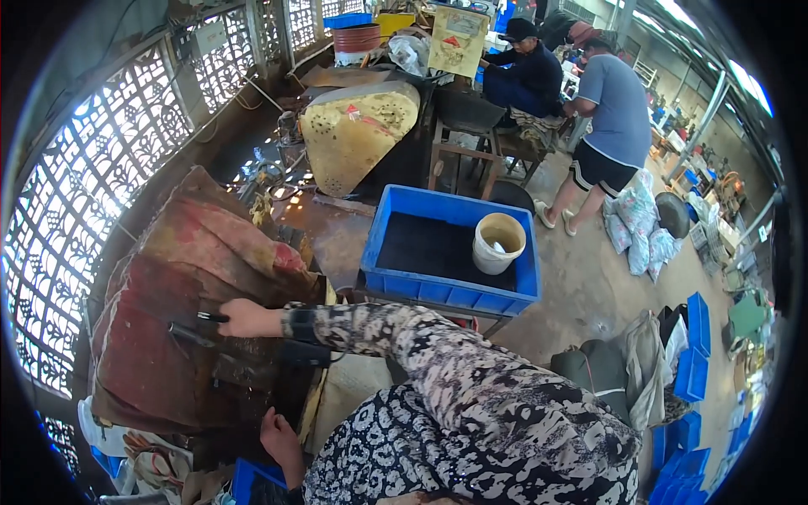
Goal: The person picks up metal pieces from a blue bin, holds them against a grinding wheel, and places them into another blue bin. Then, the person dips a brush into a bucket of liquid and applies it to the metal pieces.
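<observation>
My right hand reaches left over the dark red-brown cloth draped over a stand or machine. Its fingers are closed around a short black rod-like handle, whose full shape I cannot make out. Just below lies a dark grey bar or tube against the cloth. Nearer to me, my left hand is beside the dark lower part of the machine. One finger points up and the others are mostly hidden, so its grip is unclear. A black box-shaped part sits under my right wrist.
A blue tub with a dark bottom stands ahead, holding a cream bucket. Beyond are a stained yellowish machine cover and two people, one seated, one standing. Blue crates and filled sacks lie right.
</observation>
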A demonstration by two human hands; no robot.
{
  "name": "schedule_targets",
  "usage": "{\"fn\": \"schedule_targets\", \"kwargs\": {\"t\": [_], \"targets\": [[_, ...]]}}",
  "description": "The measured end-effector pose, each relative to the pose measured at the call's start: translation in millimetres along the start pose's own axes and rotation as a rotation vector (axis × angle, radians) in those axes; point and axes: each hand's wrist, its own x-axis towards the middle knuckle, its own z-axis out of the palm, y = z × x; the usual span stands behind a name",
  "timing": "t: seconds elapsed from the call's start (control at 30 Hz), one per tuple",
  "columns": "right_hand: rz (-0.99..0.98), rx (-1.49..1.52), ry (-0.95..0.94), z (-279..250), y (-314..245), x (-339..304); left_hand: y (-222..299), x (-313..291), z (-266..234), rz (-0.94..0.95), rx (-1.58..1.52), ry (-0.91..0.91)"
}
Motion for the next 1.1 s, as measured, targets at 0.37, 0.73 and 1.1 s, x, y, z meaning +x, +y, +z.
{"fn": "schedule_targets", "kwargs": {"t": [0.37, 0.73, 1.1], "targets": [[0.518, 0.613, -0.220, -2.4, 76.8, -16.2, -63.4, 41.6, -6.4, -0.016, 0.048, 0.005], [0.507, 0.640, -0.347, 10.4, 57.6, -17.2, -118.0, 78.3, -16.5, -0.080, -0.225, 0.043], [0.220, 0.771, -0.476, -17.0, -19.3, -33.5, 56.9, 130.0, -48.0, 0.050, -0.559, 0.004]]}}
